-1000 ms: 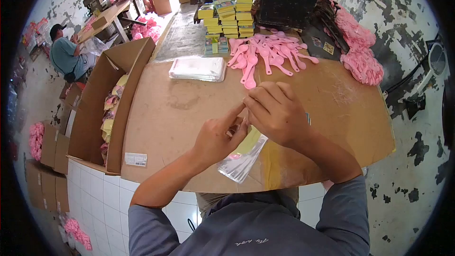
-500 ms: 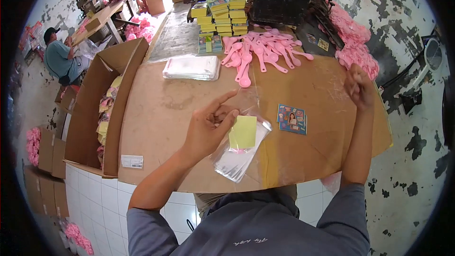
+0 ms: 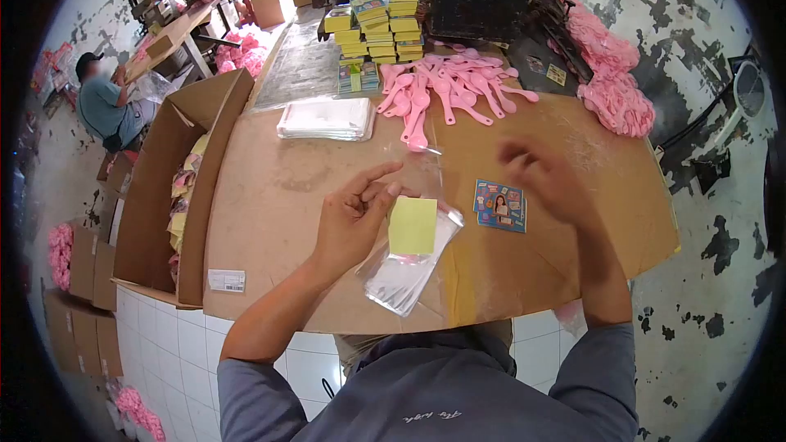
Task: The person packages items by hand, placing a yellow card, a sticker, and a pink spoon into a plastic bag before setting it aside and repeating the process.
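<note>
My left hand [image 3: 348, 217] pinches a clear plastic bag near its top. In or against that bag is a pale yellow card [image 3: 413, 227], with a bit of pink showing at its lower edge. Under it, a fanned stack of clear plastic bags [image 3: 403, 288] lies on the cardboard-covered table. My right hand [image 3: 542, 176] is smeared by motion above the table, so its fingers cannot be made out. Close by it, to the left and below, are blue printed cards [image 3: 500, 206] with a portrait. Pink spoon-shaped pieces [image 3: 442, 90] lie heaped beyond both hands.
Another stack of clear bags [image 3: 326, 119] lies at the back left. Behind the pink heap rise piles of yellow-edged cards [image 3: 377, 29]. An open cardboard box [image 3: 147, 221] holding packed pieces flanks the table's left side. A person [image 3: 110, 102] sits at far left.
My right hand has moved left and down from the table's right side towards the blue cards. My left hand stays almost in place with the bag.
</note>
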Motion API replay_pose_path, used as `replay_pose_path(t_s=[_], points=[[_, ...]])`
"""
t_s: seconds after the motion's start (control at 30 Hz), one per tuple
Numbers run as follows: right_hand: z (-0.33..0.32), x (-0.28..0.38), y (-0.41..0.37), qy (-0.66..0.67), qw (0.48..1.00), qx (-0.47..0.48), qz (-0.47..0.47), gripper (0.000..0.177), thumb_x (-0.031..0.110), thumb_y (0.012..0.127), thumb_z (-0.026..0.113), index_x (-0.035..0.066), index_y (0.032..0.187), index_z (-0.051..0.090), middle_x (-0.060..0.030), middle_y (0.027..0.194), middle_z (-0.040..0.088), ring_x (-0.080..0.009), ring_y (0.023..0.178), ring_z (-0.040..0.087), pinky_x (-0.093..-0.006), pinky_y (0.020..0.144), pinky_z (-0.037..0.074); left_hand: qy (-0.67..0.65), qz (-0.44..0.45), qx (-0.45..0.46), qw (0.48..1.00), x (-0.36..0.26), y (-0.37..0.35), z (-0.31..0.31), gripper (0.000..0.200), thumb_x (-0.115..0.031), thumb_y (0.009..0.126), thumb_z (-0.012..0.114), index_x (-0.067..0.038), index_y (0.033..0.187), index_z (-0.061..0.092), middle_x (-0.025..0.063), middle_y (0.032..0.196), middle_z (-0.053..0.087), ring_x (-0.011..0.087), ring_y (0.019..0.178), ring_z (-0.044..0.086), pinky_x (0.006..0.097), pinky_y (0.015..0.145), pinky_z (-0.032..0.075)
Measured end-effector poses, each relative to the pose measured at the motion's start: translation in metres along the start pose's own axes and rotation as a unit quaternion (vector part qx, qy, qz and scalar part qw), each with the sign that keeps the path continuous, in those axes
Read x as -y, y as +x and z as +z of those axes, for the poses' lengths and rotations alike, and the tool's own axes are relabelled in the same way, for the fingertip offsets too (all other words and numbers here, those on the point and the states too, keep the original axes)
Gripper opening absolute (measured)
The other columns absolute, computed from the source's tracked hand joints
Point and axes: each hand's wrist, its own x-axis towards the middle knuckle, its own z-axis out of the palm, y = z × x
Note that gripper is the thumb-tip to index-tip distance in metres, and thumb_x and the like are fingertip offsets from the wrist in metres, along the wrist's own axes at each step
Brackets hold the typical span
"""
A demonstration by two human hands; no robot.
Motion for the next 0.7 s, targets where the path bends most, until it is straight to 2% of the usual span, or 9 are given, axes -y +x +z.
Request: replay_pose_path(t_s=[0.07,0.17,0.27,0.37,0.57,0.7], points=[[0.037,0.036,0.001,0.043,0.993,0.086,-0.072,0.045,0.019,0.088,0.076,0.003,0.129,0.064,-0.0063,0.107,0.069,-0.0138,0.092,0.065,-0.0302,0.080,0.053,-0.016,-0.013,-0.004,1.000,-0.003,-0.001,0.002,0.034,-0.010,0.106,0.056,0.006,0.136,0.056,0.0142,0.104,0.077,0.0136,0.098,0.071,0.0282,0.088,0.057],[0.067,0.054,0.008,0.124,0.984,0.127,-0.034,0.041,0.015,0.091,0.075,0.000,0.127,0.064,-0.0050,0.102,0.069,-0.0116,0.090,0.065,-0.0282,0.078,0.053,-0.027,-0.019,0.007,0.999,-0.004,-0.002,0.001,0.033,-0.011,0.106,0.057,0.005,0.135,0.057,0.0146,0.107,0.076,0.0141,0.100,0.071,0.0279,0.088,0.057],[0.084,0.035,0.013,0.294,0.947,0.126,0.041,0.033,0.010,0.094,0.071,-0.003,0.124,0.065,-0.0045,0.098,0.068,-0.0094,0.088,0.065,-0.0256,0.077,0.052,-0.063,-0.054,0.018,0.996,-0.007,-0.001,0.000,0.032,-0.011,0.106,0.058,0.005,0.134,0.059,0.0148,0.110,0.074,0.0143,0.103,0.069,0.0277,0.088,0.057],[0.079,0.035,0.014,0.276,0.951,0.117,0.072,0.025,0.006,0.096,0.068,-0.005,0.118,0.066,-0.0051,0.098,0.069,-0.0075,0.088,0.065,-0.0238,0.076,0.052,-0.051,-0.053,0.035,0.997,-0.004,-0.001,-0.003,0.034,-0.011,0.105,0.060,0.003,0.135,0.059,0.0138,0.111,0.074,0.0170,0.103,0.071,0.0319,0.089,0.059],[0.074,0.029,0.010,0.274,0.949,0.110,0.113,0.020,0.005,0.095,0.070,-0.004,0.113,0.070,-0.0066,0.098,0.072,-0.0079,0.089,0.065,-0.0245,0.078,0.053,-0.032,-0.088,0.032,0.995,0.007,-0.001,-0.002,0.028,-0.009,0.101,0.066,0.003,0.126,0.066,0.0134,0.116,0.073,0.0161,0.104,0.069,0.0328,0.093,0.059],[0.079,0.020,0.011,0.300,0.950,0.085,0.035,0.016,0.002,0.095,0.068,-0.003,0.109,0.072,-0.0062,0.101,0.071,-0.0094,0.091,0.066,-0.0253,0.080,0.053,-0.056,-0.072,0.017,0.996,0.008,-0.001,-0.001,0.024,-0.007,0.100,0.066,0.003,0.122,0.070,0.0131,0.115,0.074,0.0164,0.104,0.070,0.0326,0.091,0.060]])
